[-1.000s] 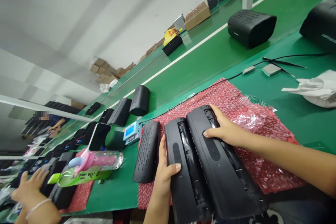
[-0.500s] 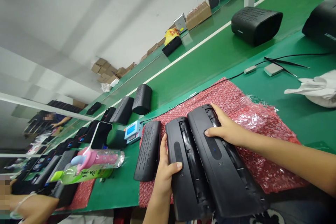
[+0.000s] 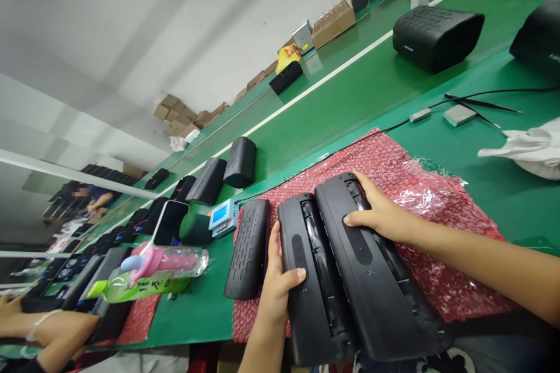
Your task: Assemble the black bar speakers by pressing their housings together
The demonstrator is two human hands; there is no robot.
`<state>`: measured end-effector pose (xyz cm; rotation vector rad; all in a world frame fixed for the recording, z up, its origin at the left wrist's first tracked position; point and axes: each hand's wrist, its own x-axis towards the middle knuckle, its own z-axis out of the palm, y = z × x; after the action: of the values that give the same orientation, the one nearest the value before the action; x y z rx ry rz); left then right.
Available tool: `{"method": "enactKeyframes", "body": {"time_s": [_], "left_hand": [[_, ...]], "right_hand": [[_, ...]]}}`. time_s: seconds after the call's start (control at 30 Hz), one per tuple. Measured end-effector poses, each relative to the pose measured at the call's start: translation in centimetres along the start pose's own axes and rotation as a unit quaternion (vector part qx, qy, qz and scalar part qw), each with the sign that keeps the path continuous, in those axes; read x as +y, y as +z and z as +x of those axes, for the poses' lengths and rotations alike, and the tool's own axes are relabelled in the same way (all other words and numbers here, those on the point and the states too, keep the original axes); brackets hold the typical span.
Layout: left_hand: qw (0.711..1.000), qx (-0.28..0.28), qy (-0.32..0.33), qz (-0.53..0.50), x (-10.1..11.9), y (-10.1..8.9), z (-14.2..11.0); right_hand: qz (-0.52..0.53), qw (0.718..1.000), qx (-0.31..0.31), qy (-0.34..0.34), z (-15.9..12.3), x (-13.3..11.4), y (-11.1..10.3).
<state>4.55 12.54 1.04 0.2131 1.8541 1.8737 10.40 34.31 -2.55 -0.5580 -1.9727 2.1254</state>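
Two long black speaker housings lie side by side, tilted toward me, at the near edge of red bubble wrap. My left hand grips the left speaker housing, its thumb flat on the top face near a dark oval panel. Around the far end of the right speaker housing my right hand is closed, thumb on its oval panel, where a small blue light glows. An open slot runs along each housing. Left of my left hand a black perforated grille rests partly on the wrap.
A blue tester with a screen, a phone and two drink bottles stand to the left. Beyond, speakers sit on the green conveyor. Tweezers and a white cloth lie right. A co-worker's arms reach in at left.
My hands keep their hold on both housings, with hardly any movement. The camera view has shifted slightly. At the left, the co-worker's arms have changed position.
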Motion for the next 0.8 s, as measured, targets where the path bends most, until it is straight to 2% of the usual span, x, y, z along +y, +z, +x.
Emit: {"method": "enactKeyframes", "body": {"time_s": [0.47, 0.8], "left_hand": [[1.000, -0.003, 0.022, -0.004, -0.28, 0.06, 0.05], [1.000, -0.020, 0.015, -0.011, -0.54, -0.33, 0.25]], "right_hand": [[-0.008, 1.000, 0.001, 0.004, -0.13, -0.26, 0.05], [-0.015, 1.000, -0.001, 0.007, -0.11, -0.14, -0.03]]}}
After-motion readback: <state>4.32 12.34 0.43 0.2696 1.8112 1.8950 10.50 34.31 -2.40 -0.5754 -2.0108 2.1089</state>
